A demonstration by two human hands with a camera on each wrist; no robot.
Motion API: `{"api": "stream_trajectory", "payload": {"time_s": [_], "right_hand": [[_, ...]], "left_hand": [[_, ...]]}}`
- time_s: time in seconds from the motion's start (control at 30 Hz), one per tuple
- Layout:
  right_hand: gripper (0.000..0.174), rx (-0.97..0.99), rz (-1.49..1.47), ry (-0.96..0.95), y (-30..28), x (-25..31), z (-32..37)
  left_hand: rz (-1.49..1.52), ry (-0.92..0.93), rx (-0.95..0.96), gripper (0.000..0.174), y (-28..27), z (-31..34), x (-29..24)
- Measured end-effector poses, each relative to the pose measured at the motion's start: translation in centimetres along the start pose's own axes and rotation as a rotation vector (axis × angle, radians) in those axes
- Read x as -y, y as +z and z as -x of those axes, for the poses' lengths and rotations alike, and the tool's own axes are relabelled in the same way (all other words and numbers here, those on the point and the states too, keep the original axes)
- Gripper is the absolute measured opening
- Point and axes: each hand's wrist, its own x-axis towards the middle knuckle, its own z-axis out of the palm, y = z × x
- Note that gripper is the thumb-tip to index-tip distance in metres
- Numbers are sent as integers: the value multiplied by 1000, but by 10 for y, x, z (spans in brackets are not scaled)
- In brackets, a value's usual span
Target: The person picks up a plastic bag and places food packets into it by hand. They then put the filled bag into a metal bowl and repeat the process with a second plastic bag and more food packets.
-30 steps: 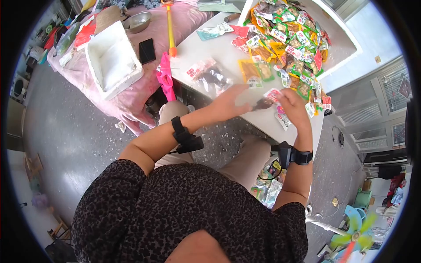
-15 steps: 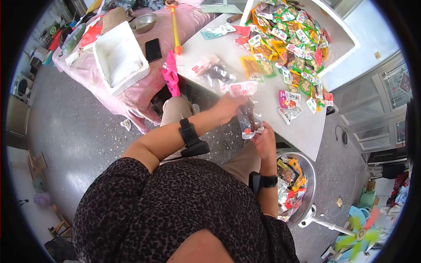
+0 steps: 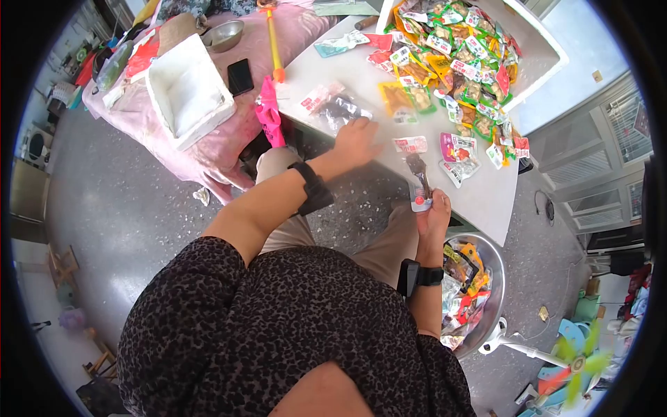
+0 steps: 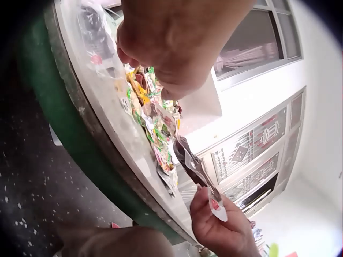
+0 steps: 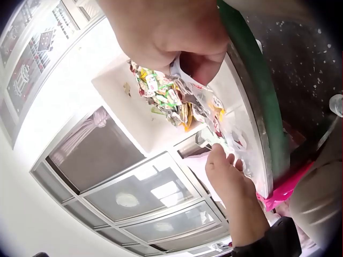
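A seated person's right hand (image 3: 434,214) holds up a long clear plastic snack packet with dark contents and a red label (image 3: 419,182) at the near edge of the white surface (image 3: 479,198). The grip is clamped on the packet's lower, labelled end, with fingers and thumb pinching the flat seal. The left hand (image 3: 356,137) lies spread on the surface just beside a clear plastic bag of dark pieces (image 3: 335,108), its grip apart and holding nothing.

The packet looks light and limp, and its film is probably slick. Held by one end it sags and twists, as the left wrist view shows (image 4: 198,171). The flat sealed ends seem the surest places to take hold, because the filled middle is likely to slide between the fingers.

Half a second ago both hands were on the packet, with the left at its upper end. That hand has since let go and moved onto the surface. A second ago the right hand was working higher up, by the heap of bright snack packets (image 3: 458,62). It now sits lower, above the metal basin of packets (image 3: 492,258) on the floor.
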Motion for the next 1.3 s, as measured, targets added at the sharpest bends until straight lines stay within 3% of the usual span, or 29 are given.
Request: {"api": "stream_trajectory", "payload": {"time_s": [0.1,0.2,0.3,0.63,0.83,1.0,1.13,1.3], "right_hand": [[10,17,32,21,7,-7,-7],[12,15,46,66,22,-13,-8],[12,48,71,128,31,-20,-11],[10,237,217,347,25,-13,-28],[9,307,16,304,26,-35,-44],[8,324,-83,343,59,-57,-53],[10,318,-141,335,98,-56,-40],[13,449,282,481,100,-34,-25]], "left_hand": [[-116,-82,253,35,6,-6,5],[-54,-212,384,21,13,-10,8],[-46,-207,433,22,7,-7,9],[46,-171,260,21,-28,0,1],[15,-54,317,17,-41,5,-10],[21,47,200,15,-38,12,-13],[45,72,246,14,-36,13,-10],[64,84,184,13,-41,16,-6]]}}
